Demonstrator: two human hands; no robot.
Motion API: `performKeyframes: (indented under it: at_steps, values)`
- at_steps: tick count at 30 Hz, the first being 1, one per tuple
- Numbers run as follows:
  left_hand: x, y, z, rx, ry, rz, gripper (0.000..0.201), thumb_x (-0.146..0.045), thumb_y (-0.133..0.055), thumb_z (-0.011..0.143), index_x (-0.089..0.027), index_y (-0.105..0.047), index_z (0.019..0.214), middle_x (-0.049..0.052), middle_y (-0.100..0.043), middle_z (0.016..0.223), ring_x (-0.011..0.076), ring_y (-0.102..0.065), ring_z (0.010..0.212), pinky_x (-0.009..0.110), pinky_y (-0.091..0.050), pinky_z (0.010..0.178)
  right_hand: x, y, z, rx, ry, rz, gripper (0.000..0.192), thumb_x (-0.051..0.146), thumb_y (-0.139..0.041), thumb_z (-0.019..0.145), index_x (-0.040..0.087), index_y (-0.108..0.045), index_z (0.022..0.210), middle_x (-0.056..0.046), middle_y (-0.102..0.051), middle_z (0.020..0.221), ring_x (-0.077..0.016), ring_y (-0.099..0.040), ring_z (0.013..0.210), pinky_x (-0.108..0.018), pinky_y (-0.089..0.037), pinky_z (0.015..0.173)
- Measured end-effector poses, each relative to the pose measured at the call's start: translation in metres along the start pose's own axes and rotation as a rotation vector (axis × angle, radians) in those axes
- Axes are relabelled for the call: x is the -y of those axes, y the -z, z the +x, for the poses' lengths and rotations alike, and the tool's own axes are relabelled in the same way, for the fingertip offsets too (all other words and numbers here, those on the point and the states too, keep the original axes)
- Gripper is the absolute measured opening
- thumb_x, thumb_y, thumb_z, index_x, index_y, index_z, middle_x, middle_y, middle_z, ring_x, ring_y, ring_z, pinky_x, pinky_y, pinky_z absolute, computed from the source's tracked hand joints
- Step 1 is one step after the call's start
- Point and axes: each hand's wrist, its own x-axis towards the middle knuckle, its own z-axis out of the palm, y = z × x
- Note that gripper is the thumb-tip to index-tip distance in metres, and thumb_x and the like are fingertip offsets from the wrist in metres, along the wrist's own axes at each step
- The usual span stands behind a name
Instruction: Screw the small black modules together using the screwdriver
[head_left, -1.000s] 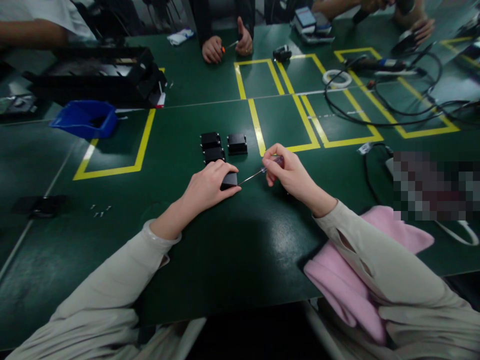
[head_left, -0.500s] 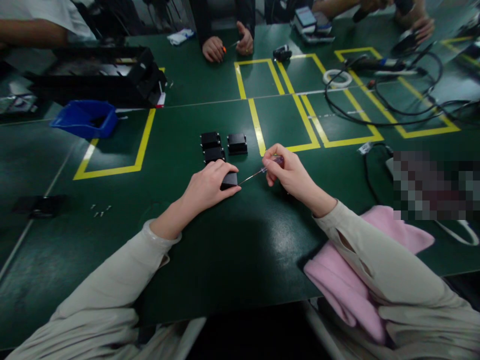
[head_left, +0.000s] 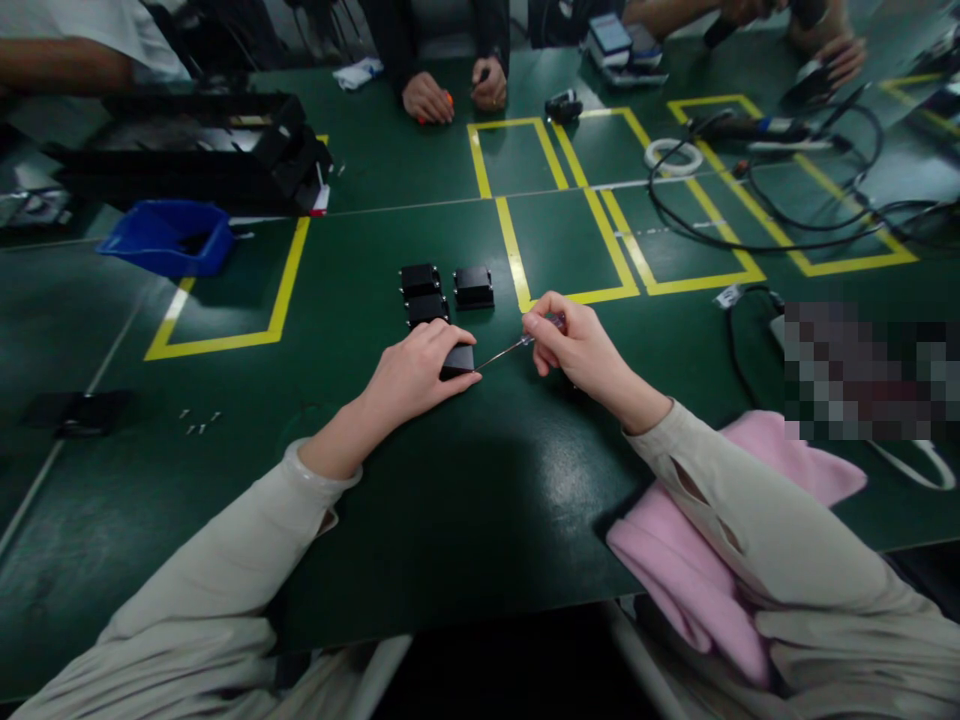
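My left hand (head_left: 416, 370) is closed around a small black box (head_left: 458, 360) on the green table, fingers over its far side and thumb at its near right corner. In my right hand (head_left: 574, 345) is a screwdriver (head_left: 507, 352) with a thin metal shaft and a clear purplish handle, partly hidden by the fingers. Its tip meets the box's right end by my left thumb. Just beyond my left hand lie two similar black boxes, one (head_left: 419, 279) behind the other (head_left: 426, 308). A third box (head_left: 474, 287) sits to their right. Several small screws (head_left: 201, 422) lie left of my left forearm.
A blue bin (head_left: 169, 238) and a long black tray (head_left: 187, 150) stand at the far left. Pink cloth (head_left: 697, 560) lies under my right forearm. Black cables (head_left: 750, 240) loop at the right. Across the table, a co-worker's hands (head_left: 427, 98) hold something orange.
My hands, the box and the screwdriver keep nearly the same pose. Across the table, the co-worker's hands have shifted slightly.
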Motion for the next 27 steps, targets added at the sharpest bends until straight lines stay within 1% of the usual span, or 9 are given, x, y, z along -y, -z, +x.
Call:
performKeyframes:
  at_steps: [2,5,7,12,13,18,23,24,27]
  values:
    - [0.0005,-0.0003,-0.0001,-0.003,0.000,0.004,0.043,-0.046,-0.070,0.097,-0.021,-0.062,0.131,0.012,-0.070,0.127,0.0330,-0.067,0.117,0.043,-0.059,0.084,-0.0002,0.0003,0.0001,0.004,0.011,0.011,0.039,0.054,-0.069,0.102,0.024,-0.049,0.089,0.013,-0.046,0.047,-0.0087,-0.053,0.041,-0.022,-0.041,0.046]
    - [0.0009,-0.0008,-0.0001,-0.001,-0.005,0.008,0.043,-0.047,-0.071,0.098,-0.021,-0.062,0.131,0.012,-0.070,0.127,0.0329,-0.067,0.117,0.043,-0.059,0.084,0.0002,0.0010,-0.0002,0.005,0.022,0.002,0.028,0.042,-0.070,0.102,0.024,-0.050,0.096,0.011,-0.055,0.054,-0.0095,-0.058,0.046,-0.022,-0.044,0.050]
    - [0.0008,-0.0009,0.0000,-0.004,-0.007,0.008,0.043,-0.046,-0.071,0.097,-0.021,-0.062,0.131,0.012,-0.070,0.127,0.0328,-0.067,0.117,0.044,-0.059,0.086,0.0004,0.0013,-0.0003,0.002,0.023,-0.009,0.024,0.038,-0.069,0.102,0.023,-0.051,0.097,0.011,-0.056,0.055,-0.0097,-0.059,0.047,-0.023,-0.045,0.051]
    - [-0.0005,-0.0003,0.0000,-0.004,0.003,0.005,0.042,-0.045,-0.071,0.097,-0.021,-0.062,0.130,0.012,-0.070,0.126,0.0331,-0.067,0.118,0.043,-0.059,0.086,0.0007,0.0007,-0.0002,0.014,0.009,-0.007,0.037,0.053,-0.064,0.105,0.023,-0.051,0.088,0.013,-0.043,0.047,-0.0088,-0.052,0.041,-0.022,-0.038,0.046]
    - [-0.0007,-0.0001,0.0001,-0.002,0.004,0.004,0.042,-0.046,-0.071,0.097,-0.021,-0.062,0.130,0.012,-0.070,0.126,0.0330,-0.067,0.118,0.043,-0.059,0.086,0.0009,0.0006,-0.0003,0.013,0.010,-0.006,0.037,0.054,-0.064,0.105,0.024,-0.051,0.089,0.013,-0.042,0.047,-0.0088,-0.052,0.041,-0.022,-0.037,0.046]
    - [-0.0005,0.0004,0.0001,0.002,0.002,0.000,0.042,-0.047,-0.070,0.097,-0.021,-0.061,0.130,0.012,-0.070,0.127,0.0328,-0.066,0.117,0.044,-0.059,0.087,0.0025,0.0006,-0.0006,-0.007,0.018,-0.001,0.028,0.043,-0.069,0.103,0.024,-0.051,0.095,0.011,-0.054,0.054,-0.0096,-0.058,0.047,-0.022,-0.044,0.051]
    - [-0.0006,0.0005,0.0003,0.000,0.002,-0.005,0.042,-0.047,-0.069,0.097,-0.022,-0.061,0.130,0.012,-0.069,0.127,0.0325,-0.066,0.118,0.044,-0.059,0.087,0.0015,0.0011,-0.0005,0.016,0.006,-0.006,0.041,0.058,-0.066,0.103,0.024,-0.050,0.087,0.014,-0.041,0.047,-0.0082,-0.048,0.038,-0.022,-0.037,0.044]
    - [-0.0008,0.0006,0.0004,0.002,0.004,-0.005,0.042,-0.047,-0.069,0.097,-0.022,-0.061,0.129,0.012,-0.069,0.127,0.0325,-0.066,0.118,0.043,-0.059,0.087,0.0014,0.0011,-0.0006,0.011,0.008,-0.007,0.040,0.057,-0.066,0.103,0.024,-0.051,0.088,0.014,-0.041,0.047,-0.0081,-0.048,0.038,-0.022,-0.037,0.044]
    - [-0.0012,0.0009,0.0006,0.006,0.008,-0.009,0.042,-0.048,-0.069,0.097,-0.022,-0.061,0.129,0.012,-0.069,0.127,0.0327,-0.066,0.118,0.043,-0.059,0.087,0.0021,0.0009,-0.0011,-0.009,0.015,0.002,0.031,0.048,-0.069,0.103,0.024,-0.051,0.094,0.012,-0.050,0.052,-0.0090,-0.054,0.043,-0.022,-0.041,0.048]
